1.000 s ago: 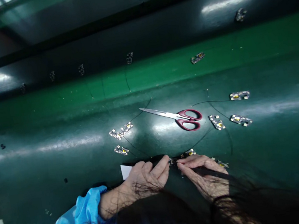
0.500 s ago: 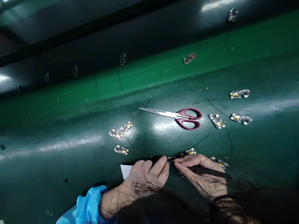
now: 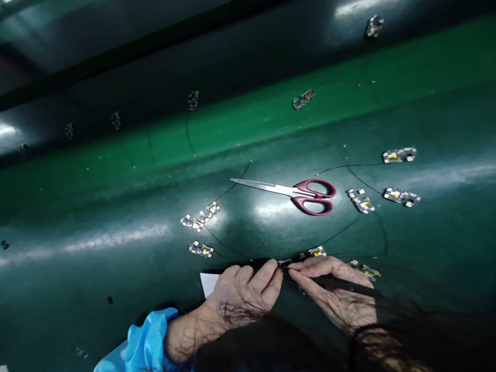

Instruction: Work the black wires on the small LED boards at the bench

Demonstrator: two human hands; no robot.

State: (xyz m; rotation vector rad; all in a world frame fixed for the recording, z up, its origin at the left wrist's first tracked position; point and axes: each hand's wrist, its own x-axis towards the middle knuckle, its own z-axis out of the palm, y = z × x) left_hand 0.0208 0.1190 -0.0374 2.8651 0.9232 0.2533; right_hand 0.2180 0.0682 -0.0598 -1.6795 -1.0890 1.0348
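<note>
The left hand (image 3: 240, 293) and right hand (image 3: 333, 291) meet fingertip to fingertip, pinching a small circuit board (image 3: 284, 263) between them at the near edge of the green table (image 3: 98, 245). Red-handled scissors (image 3: 298, 191) lie just beyond.

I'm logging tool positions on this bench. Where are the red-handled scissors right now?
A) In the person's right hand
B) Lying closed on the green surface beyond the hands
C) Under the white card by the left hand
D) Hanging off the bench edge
B: the scissors lie closed on the green surface, beyond both hands and untouched.
</note>
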